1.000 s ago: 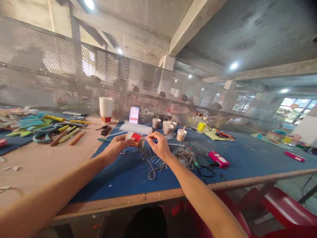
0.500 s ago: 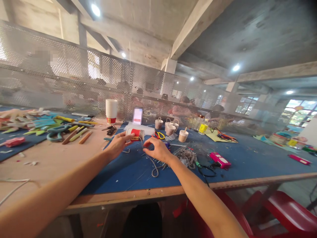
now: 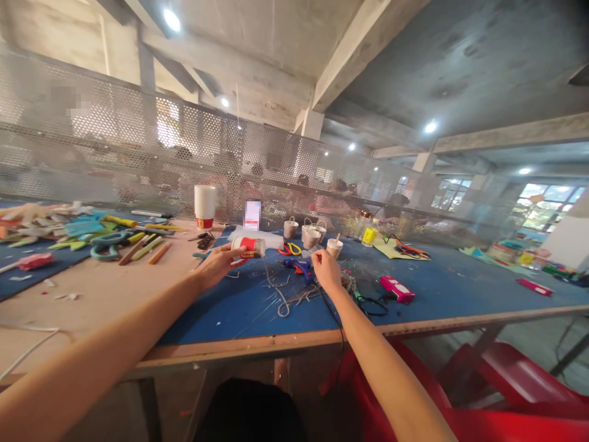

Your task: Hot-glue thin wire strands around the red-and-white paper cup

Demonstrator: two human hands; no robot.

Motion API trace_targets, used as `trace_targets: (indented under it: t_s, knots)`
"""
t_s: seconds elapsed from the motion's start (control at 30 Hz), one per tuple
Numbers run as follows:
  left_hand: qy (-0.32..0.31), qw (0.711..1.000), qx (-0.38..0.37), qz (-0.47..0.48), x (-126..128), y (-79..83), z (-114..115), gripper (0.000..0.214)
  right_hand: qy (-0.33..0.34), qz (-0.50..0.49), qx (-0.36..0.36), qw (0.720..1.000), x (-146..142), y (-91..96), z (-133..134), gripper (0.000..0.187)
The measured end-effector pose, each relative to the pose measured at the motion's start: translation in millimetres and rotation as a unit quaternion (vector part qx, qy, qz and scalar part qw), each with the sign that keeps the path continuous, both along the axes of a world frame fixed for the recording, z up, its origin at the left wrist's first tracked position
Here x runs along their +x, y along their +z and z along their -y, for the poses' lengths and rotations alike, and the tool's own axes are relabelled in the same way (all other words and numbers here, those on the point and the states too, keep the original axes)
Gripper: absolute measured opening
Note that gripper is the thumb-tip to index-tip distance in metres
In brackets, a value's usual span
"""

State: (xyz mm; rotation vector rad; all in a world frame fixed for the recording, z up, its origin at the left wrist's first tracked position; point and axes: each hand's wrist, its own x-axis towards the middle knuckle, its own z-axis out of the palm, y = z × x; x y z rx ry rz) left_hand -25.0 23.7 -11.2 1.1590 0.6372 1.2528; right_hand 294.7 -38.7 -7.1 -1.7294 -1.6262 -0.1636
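My left hand (image 3: pixel 217 264) grips a paper cup (image 3: pixel 249 247) with a red band, held on its side just above the blue table mat (image 3: pixel 239 313). A thin string trails from the cup down to the mat. My right hand (image 3: pixel 326 270) is off to the right, fingers curled beside a blue glue gun (image 3: pixel 297 266) and a tangle of twine (image 3: pixel 350 283); whether it grasps anything is unclear. Red-and-yellow scissors (image 3: pixel 289 248) lie just beyond.
Small twine-wrapped cups (image 3: pixel 313 235) stand further back. A stack of white cups (image 3: pixel 205 205) is at the left, with coloured sticks and teal scissors (image 3: pixel 108 240). A pink box (image 3: pixel 396 288) lies to the right. A perforated metal screen (image 3: pixel 138 147) backs the table; red chairs (image 3: pixel 497 380) stand below.
My right hand has left the cup and moved right toward the glue gun and twine. My left hand still has the cup, now a little further away.
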Motion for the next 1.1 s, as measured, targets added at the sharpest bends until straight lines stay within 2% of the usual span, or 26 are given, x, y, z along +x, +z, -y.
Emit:
trace_targets:
  t_s: [0.2, 0.37, 0.47, 0.57, 0.73, 0.8, 0.87, 0.97, 1.1]
  knots:
    - [0.011, 1.000, 0.005, -0.021, 1.4, -0.6, 0.6, 0.029, -0.018, 0.029, -0.132, 0.991, -6.3, -1.9, 0.5, 0.036]
    - [-0.004, 0.999, 0.015, -0.030, 3.3, 1.4, 4.8, 0.028, -0.028, 0.010, -0.195, 0.980, -4.9, 0.1, 0.5, 0.041]
    - [-0.018, 0.999, 0.021, -0.031, 3.1, 1.8, 6.1, 0.027, -0.015, -0.004, -0.184, 0.983, -3.9, -1.6, -1.6, 0.041]
    - [-0.005, 0.999, 0.025, -0.035, 3.0, 0.9, 6.5, 0.024, -0.013, -0.036, -0.158, 0.987, -3.0, -2.3, -2.4, 0.043]
    - [0.005, 0.998, 0.028, -0.051, 5.1, 1.1, 10.3, 0.025, 0.014, -0.143, -0.105, 0.984, 2.3, 2.7, -3.8, 0.037]
    - [0.013, 0.998, 0.021, -0.055, 6.0, 2.2, 12.6, 0.025, 0.044, -0.193, -0.085, 0.977, 3.1, 4.5, -5.8, 0.043]
    - [0.019, 0.998, 0.015, -0.060, 6.3, 3.0, 14.4, 0.026, 0.097, -0.274, -0.067, 0.955, 1.2, 5.9, -7.6, 0.052]
    - [0.025, 0.998, 0.013, -0.063, 5.9, 2.7, 14.7, 0.025, 0.183, -0.414, -0.049, 0.891, -7.3, 9.4, -6.3, 0.055]
    - [0.024, 0.998, 0.021, -0.061, 4.7, -0.2, 11.4, 0.028, 0.279, -0.498, -0.047, 0.819, -23.5, 22.0, 3.5, 0.052]
